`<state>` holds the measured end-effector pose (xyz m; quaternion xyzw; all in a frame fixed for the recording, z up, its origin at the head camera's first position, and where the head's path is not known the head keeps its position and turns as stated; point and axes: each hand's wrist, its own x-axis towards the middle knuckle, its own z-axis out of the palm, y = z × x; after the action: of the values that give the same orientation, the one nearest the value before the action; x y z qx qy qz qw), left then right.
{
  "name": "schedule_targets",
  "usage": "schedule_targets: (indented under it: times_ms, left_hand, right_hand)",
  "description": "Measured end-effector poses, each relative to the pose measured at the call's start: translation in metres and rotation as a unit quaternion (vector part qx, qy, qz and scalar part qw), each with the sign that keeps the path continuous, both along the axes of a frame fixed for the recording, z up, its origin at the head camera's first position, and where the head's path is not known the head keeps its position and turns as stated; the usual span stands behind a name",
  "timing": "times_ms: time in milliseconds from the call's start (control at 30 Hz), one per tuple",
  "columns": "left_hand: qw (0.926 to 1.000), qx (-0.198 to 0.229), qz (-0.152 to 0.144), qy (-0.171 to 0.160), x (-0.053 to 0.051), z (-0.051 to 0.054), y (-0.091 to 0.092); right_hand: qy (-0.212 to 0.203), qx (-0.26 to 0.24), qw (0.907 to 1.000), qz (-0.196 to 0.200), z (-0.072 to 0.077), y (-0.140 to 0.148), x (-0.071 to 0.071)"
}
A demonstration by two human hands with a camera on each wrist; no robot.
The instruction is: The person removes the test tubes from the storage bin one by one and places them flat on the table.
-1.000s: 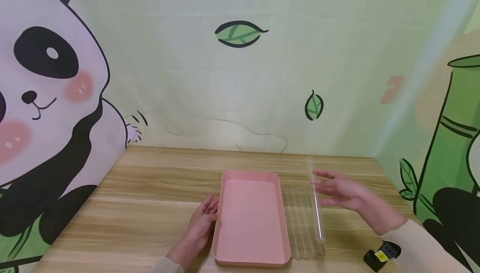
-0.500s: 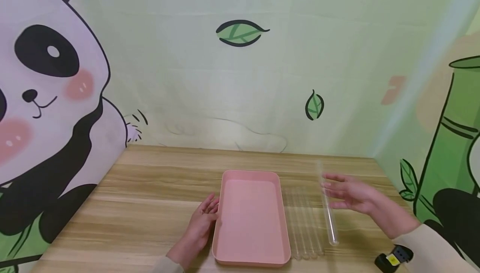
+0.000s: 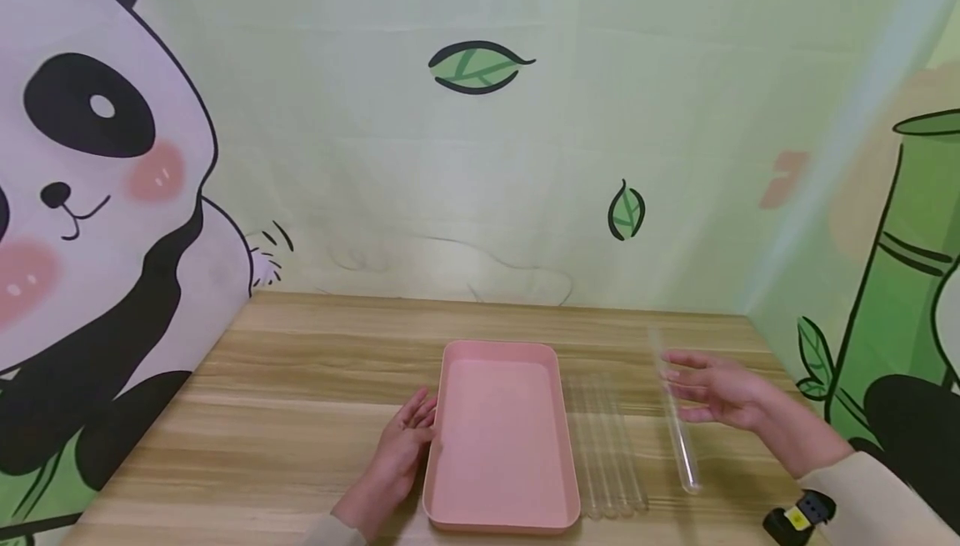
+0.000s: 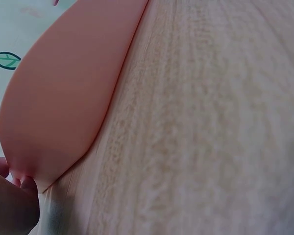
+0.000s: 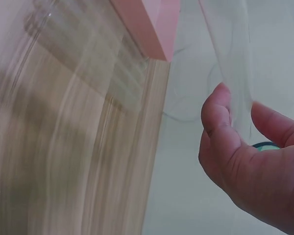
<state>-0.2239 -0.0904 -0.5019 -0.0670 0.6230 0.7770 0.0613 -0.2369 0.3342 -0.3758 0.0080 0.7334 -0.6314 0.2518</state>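
Observation:
A clear test tube (image 3: 681, 446) with a rounded lower end is held in my right hand (image 3: 720, 389), between thumb and fingertips. It slants above the table, right of the other tubes. In the right wrist view, the see-through tube (image 5: 235, 49) rises from between the thumb and fingers. My left hand (image 3: 401, 442) lies beside the pink tray (image 3: 432, 438), its fingers relaxed along the tray's left wall. The left wrist view shows the left thumb (image 4: 29, 186) touching the outer wall of the tray (image 4: 68, 88).
Several clear tubes (image 3: 607, 446) lie side by side on the table, close along the tray's right edge. The wood-grain table (image 3: 300, 413) runs back to a pale green printed backdrop (image 3: 360, 154). A black device (image 3: 798, 519) is on the right wrist.
My right hand has moved to the right with the test tube, away from the tubes lying on the table. The left hand and the tray have stayed in place.

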Motion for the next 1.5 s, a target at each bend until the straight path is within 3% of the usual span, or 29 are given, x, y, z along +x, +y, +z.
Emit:
schedule_targets:
  times_ms: [333,533,1167,1500]
  left_hand:
    - [1.0,-0.003,-0.004,0.004,-0.002,-0.005,-0.001]
    - [1.0,-0.001,-0.004,0.0,-0.001,-0.005,-0.001]
    - [1.0,-0.004,-0.007,0.002,-0.001,-0.004,-0.002]
    - [1.0,-0.001,-0.007,0.003,-0.001,-0.005,-0.002]
  right_hand:
    - [-0.001,0.013,0.9999,0.008,-0.02,0.005,-0.009]
    - [0.014,0.055,0.9982,0.022,-0.037,0.001,-0.012]
    - [0.005,0.083,0.9965,0.0,-0.074,-0.012,-0.024]
    - [-0.002,0.107,0.9942,-0.014,-0.085,-0.019,-0.029]
